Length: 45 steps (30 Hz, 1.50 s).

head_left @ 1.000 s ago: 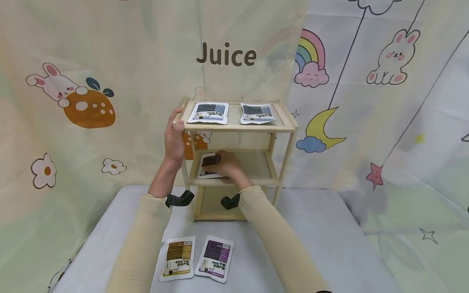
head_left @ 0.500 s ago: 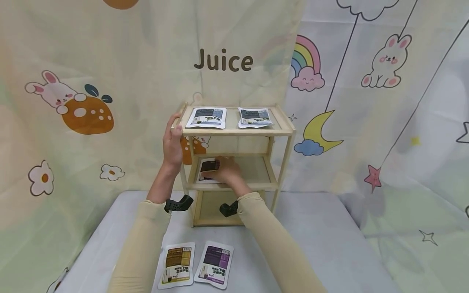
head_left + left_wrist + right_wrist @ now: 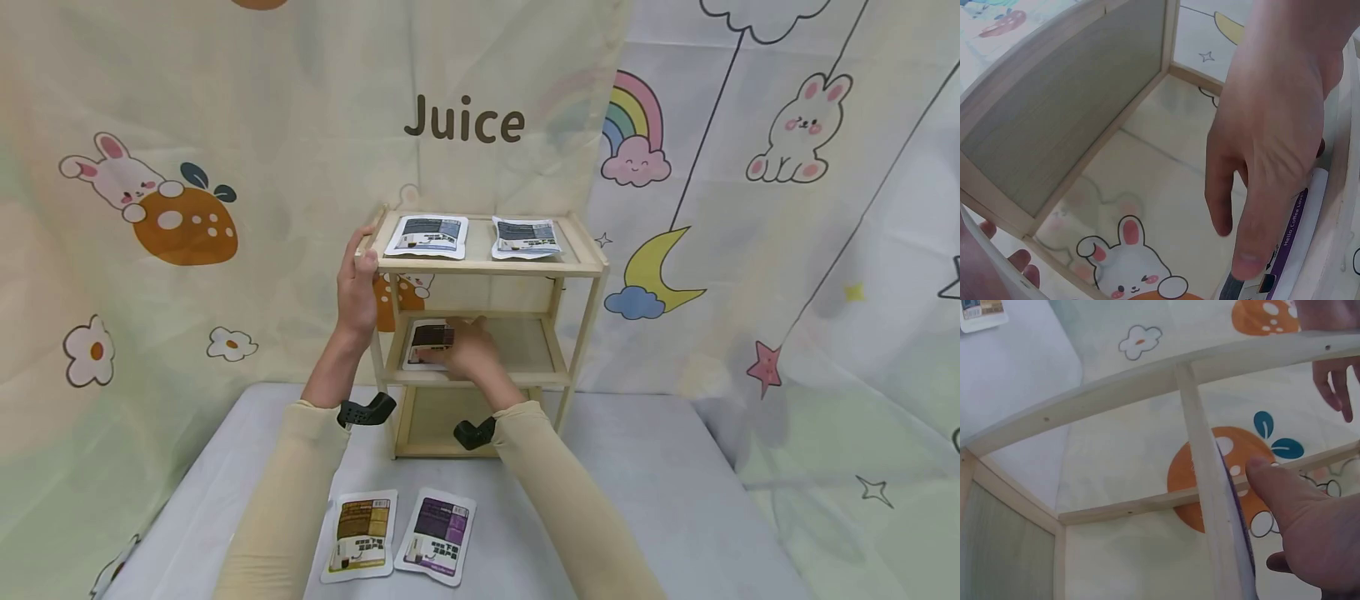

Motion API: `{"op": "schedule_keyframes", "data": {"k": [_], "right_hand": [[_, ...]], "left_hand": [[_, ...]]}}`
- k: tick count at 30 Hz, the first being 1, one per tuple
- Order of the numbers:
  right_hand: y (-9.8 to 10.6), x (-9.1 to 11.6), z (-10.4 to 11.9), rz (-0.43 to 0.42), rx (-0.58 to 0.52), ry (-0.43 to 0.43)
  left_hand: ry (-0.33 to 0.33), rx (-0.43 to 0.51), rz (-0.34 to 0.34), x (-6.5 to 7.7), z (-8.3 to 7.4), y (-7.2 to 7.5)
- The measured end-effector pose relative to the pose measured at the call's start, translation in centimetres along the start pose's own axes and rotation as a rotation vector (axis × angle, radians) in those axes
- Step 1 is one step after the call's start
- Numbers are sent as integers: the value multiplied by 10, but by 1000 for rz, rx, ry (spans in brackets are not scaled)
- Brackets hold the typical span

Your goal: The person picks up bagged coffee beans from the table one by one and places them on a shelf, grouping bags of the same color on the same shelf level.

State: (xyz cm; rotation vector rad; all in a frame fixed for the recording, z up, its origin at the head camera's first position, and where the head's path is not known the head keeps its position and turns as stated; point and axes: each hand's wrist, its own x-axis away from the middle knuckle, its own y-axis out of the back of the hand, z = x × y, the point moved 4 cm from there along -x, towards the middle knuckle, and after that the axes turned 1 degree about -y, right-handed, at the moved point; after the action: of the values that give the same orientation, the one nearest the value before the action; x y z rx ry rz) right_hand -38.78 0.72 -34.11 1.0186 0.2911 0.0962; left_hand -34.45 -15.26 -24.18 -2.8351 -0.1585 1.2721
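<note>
In the head view, my left hand grips the top left edge of a three-tier wooden rack. A white pouch with a dark label lies flat at the left of the middle shelf. My right hand reaches over that shelf from the front, its fingers at the pouch's right side. The left wrist view has the right hand with straight fingers over the pouch, whose purple edge carries print. In the right wrist view the right thumb stands straight, beside the pouch's thin edge.
Two blue-labelled pouches, one left and one right, lie on the top shelf. On the white table in front are a yellow-labelled pouch and a purple-labelled pouch. A printed curtain hangs behind the rack.
The right hand has drawn slightly to the right on the middle shelf and its fingers have straightened, leaving the pouch lying there. The left hand keeps its place on the rack.
</note>
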Motion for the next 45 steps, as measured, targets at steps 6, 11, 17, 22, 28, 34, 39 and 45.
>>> {"op": "schedule_keyframes", "data": {"k": [6, 11, 17, 22, 28, 34, 39, 45], "right_hand": [[8, 19, -5, -65, -73, 16], [22, 38, -7, -108, -207, 69], [26, 70, -14, -111, -316, 116], [13, 96, -25, -92, -352, 123], [-17, 119, -40, -86, -271, 148], [-52, 137, -55, -10, -235, 136], [-78, 155, -68, 67, -280, 100], [-104, 183, -77, 68, -243, 65]], "left_hand": [[21, -15, -3, 3, 3, 0], [5, 12, -4, -3, 15, 2], [-2, 19, -3, -8, 31, 8], [29, 12, -8, -1, 17, 6], [22, 10, 1, 0, 4, 1], [23, 25, 6, -2, 2, 0], [4, 7, 18, -4, 1, -2], [-20, 11, -3, -7, 21, 4]]}}
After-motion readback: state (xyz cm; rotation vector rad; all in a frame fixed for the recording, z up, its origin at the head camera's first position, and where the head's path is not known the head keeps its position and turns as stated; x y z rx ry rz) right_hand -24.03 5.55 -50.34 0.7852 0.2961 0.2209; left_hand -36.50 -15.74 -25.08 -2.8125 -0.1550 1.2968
